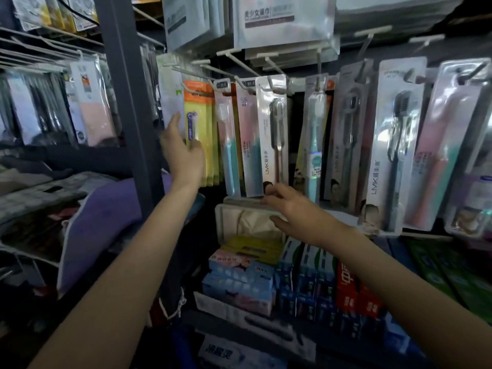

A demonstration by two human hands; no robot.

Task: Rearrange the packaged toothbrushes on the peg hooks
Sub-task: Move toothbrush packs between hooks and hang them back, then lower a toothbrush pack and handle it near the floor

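Left hand (183,153) reaching frame centre-left, fingers spread against yellow toothbrush pack (199,134), steadying it (not gripping). Right hand (295,211), fingers relaxed apart, touching bottom of white LMK pack (274,134).

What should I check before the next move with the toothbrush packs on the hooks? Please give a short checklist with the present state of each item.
1. Left hand has a firm hold on the yellow pack: not ok, its fingers lie open against the pack.
2. Right hand holds the white LMK pack: cannot tell, its fingertips are at the bottom edge only.
3. White LMK pack hangs on its peg hook: ok.
4. Neighbouring pink and teal pack hangs straight: ok.
5. Toothpaste boxes below stay out of the hands' way: ok.
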